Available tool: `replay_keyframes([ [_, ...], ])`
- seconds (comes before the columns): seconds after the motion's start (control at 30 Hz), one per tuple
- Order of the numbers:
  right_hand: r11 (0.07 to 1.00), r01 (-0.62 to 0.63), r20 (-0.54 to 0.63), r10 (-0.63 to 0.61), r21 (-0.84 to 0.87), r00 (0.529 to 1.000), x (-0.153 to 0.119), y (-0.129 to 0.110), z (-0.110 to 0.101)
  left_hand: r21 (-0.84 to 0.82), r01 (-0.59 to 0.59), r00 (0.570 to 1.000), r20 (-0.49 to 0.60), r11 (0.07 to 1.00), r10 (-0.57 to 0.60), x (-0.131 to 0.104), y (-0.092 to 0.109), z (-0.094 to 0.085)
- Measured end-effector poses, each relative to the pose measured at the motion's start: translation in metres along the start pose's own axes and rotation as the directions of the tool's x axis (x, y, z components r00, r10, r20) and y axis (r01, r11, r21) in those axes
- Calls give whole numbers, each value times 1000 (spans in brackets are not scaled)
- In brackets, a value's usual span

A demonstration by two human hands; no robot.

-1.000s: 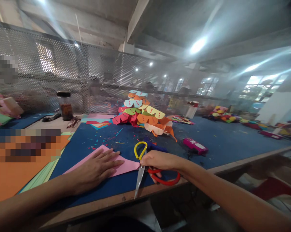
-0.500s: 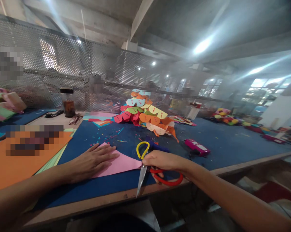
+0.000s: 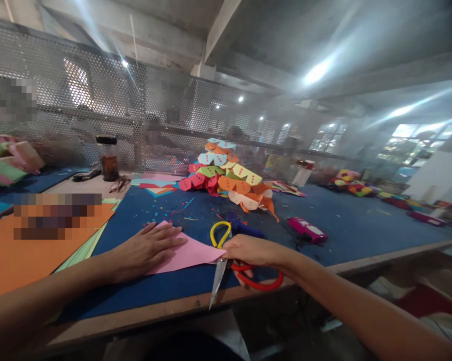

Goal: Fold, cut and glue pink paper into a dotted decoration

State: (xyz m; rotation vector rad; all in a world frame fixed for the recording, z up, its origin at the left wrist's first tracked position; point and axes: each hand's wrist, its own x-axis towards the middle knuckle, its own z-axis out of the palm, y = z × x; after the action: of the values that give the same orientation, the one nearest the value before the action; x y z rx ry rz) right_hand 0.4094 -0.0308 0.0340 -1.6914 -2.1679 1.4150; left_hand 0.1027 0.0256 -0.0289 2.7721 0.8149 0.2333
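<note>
Head view: scissors in right hand

Right hand (image 3: pixel 248 250) closed around scissors (image 3: pixel 219 273), by the tip of pink paper (image 3: pixel 184 254). Left hand (image 3: pixel 145 249) lies flat, fingers slightly spread, on that paper, which rests on the blue-topped table (image 3: pixel 346 220).

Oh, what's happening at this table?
Someone's left hand presses pink paper on the blue tabletop. The right hand holds scissors with one yellow and one red handle, at the paper's narrow end. Beyond lies a pile of colorful folded paper pieces, with orange sheets off to the left.
</note>
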Motion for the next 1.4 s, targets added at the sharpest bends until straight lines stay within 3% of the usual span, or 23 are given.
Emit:
replay_keyframes([
  [0.17,1000,7,20,-7,8,1000,5,-3,3,41,-23,999,-49,999,25,1,-4,6],
  [0.8,1000,-5,-41,4,-29,999,5,-15,11,56,51,996,64,997,-54,1,4,-3],
  [1.13,1000,-5,9,5,-27,1000,5,-16,9,52,53,999,7,997,-53,4,0,1],
  [1.3,999,-13,-14,12,-34,1000,6,-21,11,64,-26,1000,2,998,26,-2,-9,-10],
  [1.4,999,-16,-28,15,-41,1000,8,-27,15,99,-10,1000,26,995,8,-4,-17,-7],
])
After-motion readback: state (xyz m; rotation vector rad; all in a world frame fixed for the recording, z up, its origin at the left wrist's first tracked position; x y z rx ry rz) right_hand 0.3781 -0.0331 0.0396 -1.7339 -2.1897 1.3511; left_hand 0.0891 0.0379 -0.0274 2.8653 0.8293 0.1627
